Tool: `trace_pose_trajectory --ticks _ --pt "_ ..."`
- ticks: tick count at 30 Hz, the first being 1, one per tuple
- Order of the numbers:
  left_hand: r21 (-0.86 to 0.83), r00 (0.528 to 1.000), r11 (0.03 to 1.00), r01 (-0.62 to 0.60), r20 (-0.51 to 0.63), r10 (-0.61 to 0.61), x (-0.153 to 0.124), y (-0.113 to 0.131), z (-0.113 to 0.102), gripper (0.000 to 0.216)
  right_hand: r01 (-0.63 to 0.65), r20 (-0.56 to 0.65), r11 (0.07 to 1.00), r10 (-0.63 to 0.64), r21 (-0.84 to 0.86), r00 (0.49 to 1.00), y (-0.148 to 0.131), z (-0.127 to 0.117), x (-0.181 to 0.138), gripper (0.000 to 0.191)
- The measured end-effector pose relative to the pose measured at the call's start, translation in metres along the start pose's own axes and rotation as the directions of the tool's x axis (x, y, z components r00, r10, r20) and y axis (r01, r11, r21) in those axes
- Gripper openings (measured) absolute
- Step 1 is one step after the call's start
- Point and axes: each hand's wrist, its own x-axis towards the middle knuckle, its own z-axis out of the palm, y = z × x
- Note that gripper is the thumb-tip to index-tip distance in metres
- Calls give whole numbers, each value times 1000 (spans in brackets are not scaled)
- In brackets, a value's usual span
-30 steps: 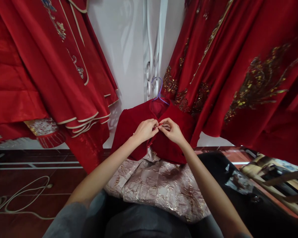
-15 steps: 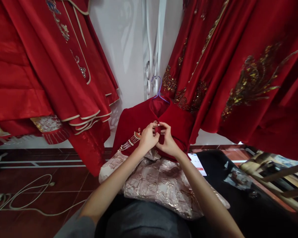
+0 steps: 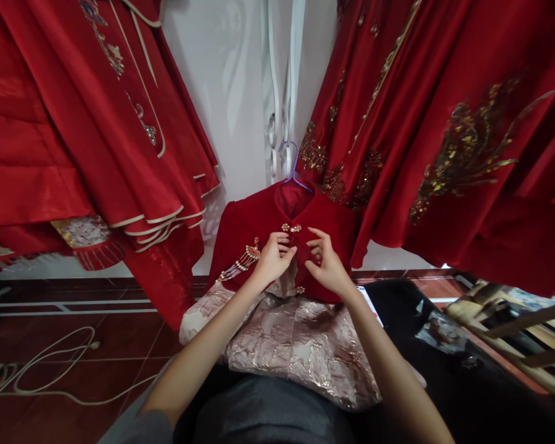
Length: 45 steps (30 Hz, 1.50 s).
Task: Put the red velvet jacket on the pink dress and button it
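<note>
A dark red velvet jacket [image 3: 240, 222] on a purple hanger [image 3: 294, 169] lies over my lap. A beaded clasp [image 3: 291, 228] joins its front just below the collar; another beaded piece [image 3: 300, 290] sits lower on the edge. Below the upper clasp, my left hand [image 3: 274, 258] has its fingers bent and thumb against the jacket's front edge, pinching the cloth. Opposite it, my right hand [image 3: 327, 262] is held over the other front half, fingers spread and holding nothing. A brooch with hanging bead strings [image 3: 246, 258] lies beside my left hand. Pinkish brocade cloth [image 3: 300, 351] covers my lap under the jacket.
Red embroidered garments [image 3: 134, 135] hang at left, and more red gowns [image 3: 453, 154] at right. A phone [image 3: 369, 303] lies partly behind my right forearm on a black surface [image 3: 398, 308], near a clear plastic bag [image 3: 441, 333]. A white cable [image 3: 50, 357] loops across the tiled floor.
My hands have parted: the right has let go and moved right, its fingers spreading. The fastened upper clasp and the lower beaded piece now show between them.
</note>
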Motion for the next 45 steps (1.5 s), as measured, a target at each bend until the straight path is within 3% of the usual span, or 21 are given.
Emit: trace_pose_trajectory --ticks 3,6,9,13,15,18,22,25,31,35,37,40,42,45 --pt "-97 998 995 12 70 -6 -9 -3 8 25 -23 -83 997 29 70 996 -5 -21 3 58" --pt "-98 992 991 88 102 -78 -12 -4 11 36 -20 -56 985 30 172 998 -15 -30 2 46" --pt "-175 972 958 229 90 -216 -14 0 8 51 -28 32 972 21 231 999 -28 -26 -2 42" --pt "-390 932 848 360 199 -304 -33 11 -2 60 -105 262 939 16 326 965 -36 -12 -7 43" --pt "-432 923 816 383 155 -351 -45 13 -6 54 -121 317 938 12 324 948 -33 -3 -8 36" --pt "-410 928 844 347 17 -373 -59 8 -6 41 -102 286 966 31 238 958 -22 12 -10 31" --pt "-390 953 891 234 -92 -290 -64 -6 -3 42 -127 143 990 117 64 983 -8 31 -15 35" --pt "-381 960 908 174 -139 -243 -66 -16 -3 36 -188 155 978 172 96 973 -1 40 -18 37" --pt "-127 976 980 156 -135 -173 -70 -26 -9 23 -261 168 925 222 275 961 6 49 -19 39" --pt "113 988 992 50 -150 -33 -60 -25 -24 15 -250 119 930 226 269 967 4 48 -18 38" --pt "309 958 951 6 -273 83 -48 -26 -34 13 -234 95 940 216 247 972 2 46 -18 39" --pt "495 876 868 43 -436 206 -29 -36 -46 26 -207 75 947 194 245 978 -2 44 -18 43" --pt "517 862 854 55 -456 221 -19 -45 -49 32 -183 75 947 169 263 983 -5 44 -18 44" --pt "497 878 866 52 -437 197 -10 -54 -48 25 -140 98 936 114 322 989 -13 47 -14 42"
